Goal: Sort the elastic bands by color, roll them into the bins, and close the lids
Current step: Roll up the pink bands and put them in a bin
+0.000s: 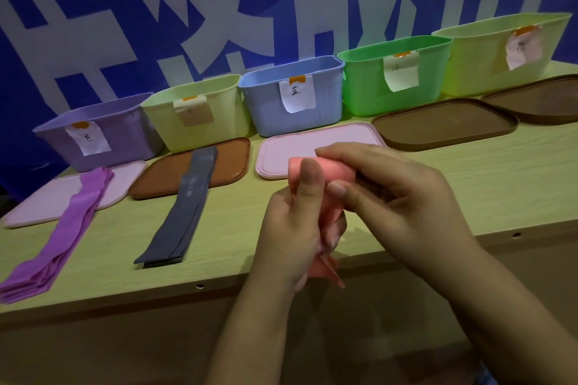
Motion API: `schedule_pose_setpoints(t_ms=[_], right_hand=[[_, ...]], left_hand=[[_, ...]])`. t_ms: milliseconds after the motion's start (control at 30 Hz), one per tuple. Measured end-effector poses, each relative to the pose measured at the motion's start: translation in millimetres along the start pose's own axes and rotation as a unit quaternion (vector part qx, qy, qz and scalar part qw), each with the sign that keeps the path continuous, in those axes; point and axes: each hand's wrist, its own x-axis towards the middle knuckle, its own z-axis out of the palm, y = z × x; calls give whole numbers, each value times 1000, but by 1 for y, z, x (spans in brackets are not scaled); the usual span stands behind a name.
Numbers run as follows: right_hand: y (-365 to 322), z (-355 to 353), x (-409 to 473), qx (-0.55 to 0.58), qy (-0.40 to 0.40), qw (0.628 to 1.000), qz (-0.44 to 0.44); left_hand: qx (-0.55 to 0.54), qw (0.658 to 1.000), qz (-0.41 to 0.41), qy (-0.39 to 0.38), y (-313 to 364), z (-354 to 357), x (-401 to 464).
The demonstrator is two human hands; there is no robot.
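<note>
Both hands hold a pink elastic band (336, 170) above the table's front edge. My left hand (294, 228) grips its lower part, and the loose tail hangs below the palm. My right hand (397, 194) pinches the rolled top end. A stack of purple bands (59, 237) lies flat at the left, partly on a pink lid (31, 206). Grey bands (184, 206) stretch from a brown lid (228, 166) toward the table edge. Several open bins stand in a row behind: purple (131, 134), pale yellow (225, 106), blue (328, 100), green (359, 87) and a larger yellow (475, 69).
Each bin carries a paper label. A pink lid (344, 141) lies in front of the blue bin, and two brown lids (444, 125) (544, 100) lie at the right. The wooden table (469, 184) ends just below my hands. A blue wall with white characters stands behind.
</note>
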Motion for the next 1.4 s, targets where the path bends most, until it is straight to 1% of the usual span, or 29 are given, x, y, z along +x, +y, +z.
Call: schedule_pose_setpoints(t_ms=[33,67,100,133,200,267,300,367,400,500,633,733,800,967,1100,1267,1400], right_hand=[[1,0,-3,3,1,1000,2],[0,-1,-5,26,-3,999,24],[-1,-2,-6,77,-13,995,65],[-3,-4,-6,144,-26,982,116],[-5,-7,-3,257,-38,943,206],[-4,-10,1,292,-61,915,273],[-5,-11,2,293,-89,908,288],[-8,-10,4,290,-145,905,276],[-8,-10,4,290,-154,905,270],[-5,-13,4,297,-141,904,274],[-2,-15,6,257,-159,915,268],[-4,-15,5,279,-154,911,260],[-5,-15,4,297,-145,911,248],[-5,-14,3,292,-142,917,234],[-6,-15,3,242,-127,936,224],[-4,-16,3,227,-122,939,227],[-2,-11,2,225,-102,940,235]], left_hand=[[6,1000,-1,1,-2,0,0],[7,1000,-3,-7,-3,0,-1],[5,1000,-4,-19,-4,-1,-1],[4,1000,-3,-29,-4,-2,-1],[-3,999,-1,-49,-3,-4,0],[-16,997,3,-76,-2,-5,1],[-21,996,3,-88,-1,-6,1],[-23,994,-5,-108,1,-8,-1],[-25,993,-13,-115,2,-9,-2],[-26,994,-26,-105,0,-13,-5],[-53,994,-32,-88,-4,-14,-2],[-106,988,-36,-109,-3,-15,-1],[-120,983,-48,-129,0,-16,-1],[-81,980,-73,-168,2,-21,3],[-64,979,-83,-174,0,-25,2],[-54,978,-93,-178,1,-27,5],[-30,979,-102,-176,6,-25,9]])
